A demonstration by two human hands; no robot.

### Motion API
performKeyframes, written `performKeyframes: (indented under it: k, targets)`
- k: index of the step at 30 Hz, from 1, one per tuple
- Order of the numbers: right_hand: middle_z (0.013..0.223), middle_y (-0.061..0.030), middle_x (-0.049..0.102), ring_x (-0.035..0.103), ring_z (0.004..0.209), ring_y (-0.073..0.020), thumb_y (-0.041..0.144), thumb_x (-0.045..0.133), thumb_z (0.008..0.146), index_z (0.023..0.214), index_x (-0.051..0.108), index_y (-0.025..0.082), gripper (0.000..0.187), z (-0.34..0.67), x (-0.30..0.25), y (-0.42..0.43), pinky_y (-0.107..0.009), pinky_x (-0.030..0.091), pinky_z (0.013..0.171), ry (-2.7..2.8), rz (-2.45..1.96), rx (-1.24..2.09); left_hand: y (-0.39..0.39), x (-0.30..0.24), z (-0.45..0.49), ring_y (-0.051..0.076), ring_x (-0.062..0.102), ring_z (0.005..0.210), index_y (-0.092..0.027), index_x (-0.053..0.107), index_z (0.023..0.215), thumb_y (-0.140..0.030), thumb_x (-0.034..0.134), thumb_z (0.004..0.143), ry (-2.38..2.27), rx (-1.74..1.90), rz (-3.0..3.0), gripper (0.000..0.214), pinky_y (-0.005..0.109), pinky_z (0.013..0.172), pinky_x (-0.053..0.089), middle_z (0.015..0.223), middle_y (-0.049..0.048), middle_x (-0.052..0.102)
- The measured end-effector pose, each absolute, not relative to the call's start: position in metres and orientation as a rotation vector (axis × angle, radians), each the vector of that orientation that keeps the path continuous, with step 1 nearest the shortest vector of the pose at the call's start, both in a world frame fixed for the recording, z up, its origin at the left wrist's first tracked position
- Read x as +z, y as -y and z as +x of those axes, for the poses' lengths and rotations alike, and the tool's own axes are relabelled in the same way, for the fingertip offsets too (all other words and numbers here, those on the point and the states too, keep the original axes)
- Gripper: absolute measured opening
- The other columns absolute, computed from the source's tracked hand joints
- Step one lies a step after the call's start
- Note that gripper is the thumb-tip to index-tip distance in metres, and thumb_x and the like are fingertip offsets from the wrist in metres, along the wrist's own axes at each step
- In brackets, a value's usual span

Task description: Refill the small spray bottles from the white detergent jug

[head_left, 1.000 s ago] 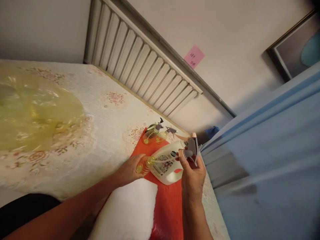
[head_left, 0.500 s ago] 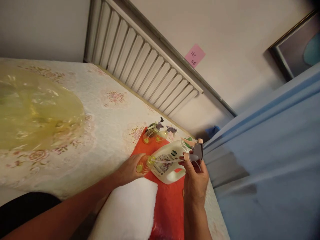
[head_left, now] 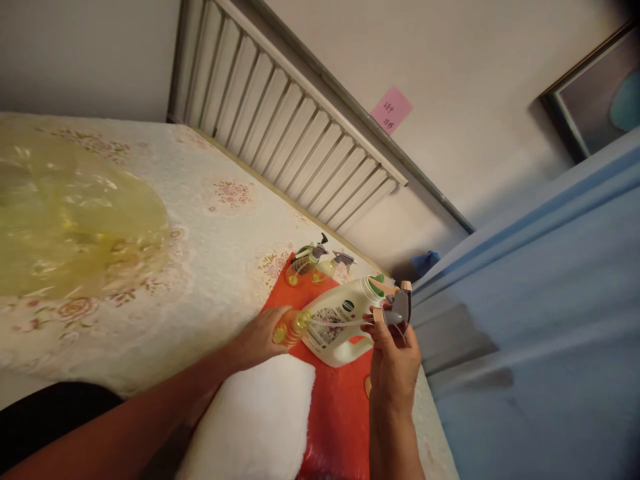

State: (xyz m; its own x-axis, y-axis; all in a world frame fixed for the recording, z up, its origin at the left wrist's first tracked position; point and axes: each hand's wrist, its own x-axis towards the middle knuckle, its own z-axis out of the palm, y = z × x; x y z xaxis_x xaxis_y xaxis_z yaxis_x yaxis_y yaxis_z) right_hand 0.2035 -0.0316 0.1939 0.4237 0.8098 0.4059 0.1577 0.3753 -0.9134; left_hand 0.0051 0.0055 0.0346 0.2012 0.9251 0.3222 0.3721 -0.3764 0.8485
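Observation:
My left hand is closed round a small clear bottle whose neck points right. In my right hand is a dark grey spray trigger head with a copper-coloured collar. Its thin dip tube runs left to the mouth of the clear bottle; whether the tip is still inside I cannot tell. Just beyond both hands a large cream detergent jug stands with its neck open, and something green shows at its mouth. Farther back are two spray bottles with dark trigger heads.
A red mat lies under the bottles, with white fluffy cloth in front. To the left is a big yellow plastic bag on the floral cover. A radiator lines the wall; a blue curtain hangs at right.
My right hand has shifted slightly right with the trigger head, drawing the tube away from the clear bottle. My left hand stays in place.

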Motion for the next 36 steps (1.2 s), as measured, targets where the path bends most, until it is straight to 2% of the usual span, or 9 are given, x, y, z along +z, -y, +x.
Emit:
performKeyframes:
  k: [7,15,22,27,31,36]
  targets:
    - [0.103,-0.0039,0.071,0.066,0.077,-0.0135,0.031,0.082,0.075,0.106,0.071,0.019,0.035,0.197,0.203,0.038,-0.027,0.051,0.069,1.097,-1.116,0.556,-0.007,0.031,0.006,0.034,0.056,0.126,-0.027,0.043,0.133,-0.023,0.069,0.066,-1.2,1.135,1.858,0.072,0.05,0.11,0.045,0.137,0.0102,0.059]
    - [0.102,-0.0048,0.074,0.069,0.089,-0.0213,0.029,0.083,0.075,0.112,0.071,0.022,0.039,0.185,0.204,0.048,-0.035,0.056,0.08,1.393,-1.134,0.507,-0.007,0.029,0.004,0.033,0.055,0.127,-0.029,0.042,0.135,-0.026,0.069,0.068,-1.164,1.153,1.897,0.072,0.048,0.111,0.043,0.139,0.0082,0.058]
    - [0.101,-0.0045,0.074,0.068,0.087,-0.0205,0.031,0.079,0.078,0.109,0.073,0.023,0.032,0.175,0.206,0.049,-0.034,0.054,0.08,1.556,-1.155,0.442,-0.004,0.035,0.003,0.034,0.056,0.127,-0.028,0.044,0.134,-0.027,0.069,0.071,-1.153,1.16,1.897,0.068,0.049,0.111,0.043,0.137,0.0094,0.06]
    - [0.098,-0.0033,0.075,0.069,0.085,-0.0201,0.031,0.079,0.077,0.106,0.074,0.022,0.031,0.174,0.206,0.051,-0.033,0.054,0.08,1.516,-1.163,0.426,-0.004,0.036,0.003,0.032,0.057,0.126,-0.024,0.045,0.135,-0.027,0.069,0.073,-1.145,1.171,1.906,0.066,0.047,0.111,0.044,0.137,0.0103,0.059]
    - [0.1,-0.0032,0.076,0.07,0.086,-0.0204,0.031,0.081,0.076,0.107,0.075,0.023,0.033,0.178,0.203,0.052,-0.035,0.056,0.08,1.492,-1.139,0.561,-0.004,0.035,0.003,0.033,0.057,0.125,-0.025,0.046,0.134,-0.029,0.07,0.072,-1.154,1.173,1.905,0.067,0.047,0.11,0.044,0.135,0.0092,0.061]
    - [0.101,-0.0053,0.076,0.071,0.082,-0.0207,0.032,0.083,0.073,0.106,0.074,0.02,0.036,0.189,0.204,0.056,-0.038,0.057,0.078,1.309,-1.148,0.482,-0.004,0.034,0.004,0.033,0.056,0.128,-0.026,0.047,0.132,-0.028,0.07,0.072,-1.162,1.173,1.896,0.065,0.047,0.11,0.044,0.133,0.009,0.062]
